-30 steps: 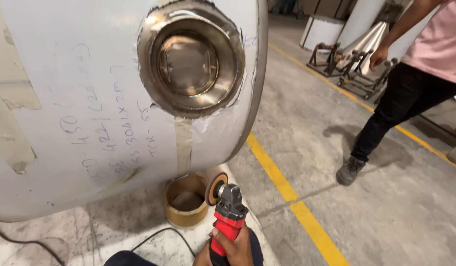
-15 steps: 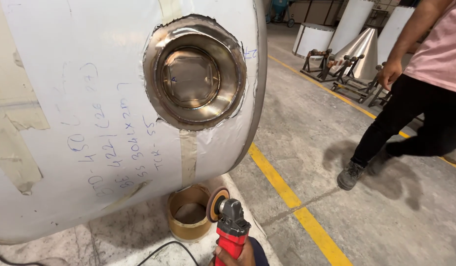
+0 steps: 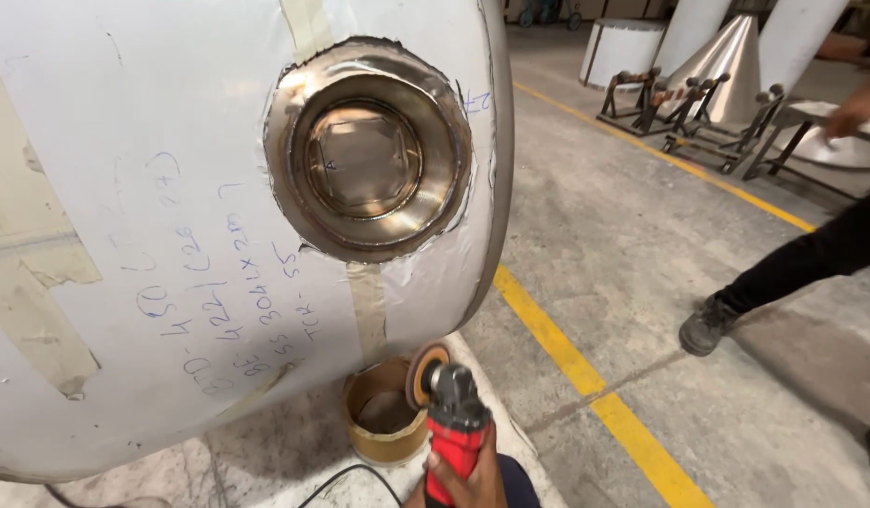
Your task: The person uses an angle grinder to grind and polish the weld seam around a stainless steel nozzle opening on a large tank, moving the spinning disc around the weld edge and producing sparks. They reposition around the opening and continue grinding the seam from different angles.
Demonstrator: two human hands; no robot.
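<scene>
A: Far left, the big white-wrapped tank (image 3: 172,235) lies on its side, handwriting on the film. Its welded round steel port (image 3: 369,150) faces us, film torn back around the ring.

B: And below it?

A: Near the bottom edge, a short tan ring (image 3: 383,423) stands on the floor (image 3: 642,235) under the tank's curve. Just right of it, the red angle grinder (image 3: 454,428), sanding disc (image 3: 424,372) facing left, close to the tan ring; I cannot tell whether they touch.

B: Hands?

A: One hand (image 3: 463,475) wraps the grinder's body from below, fingers (image 3: 440,464) curled tight around the red housing. Which hand it is, I cannot tell; the other is out of view.

B: Advice for the grip?

A: My judgement: a second hand on the tool would steady it, and the trailing black cord (image 3: 346,480) should stay clear of the disc.

B: Right side?

A: Yellow floor line (image 3: 585,376), then another person's dark trouser leg and shoe (image 3: 708,325); metal cones on stands (image 3: 727,66) far back.
</scene>
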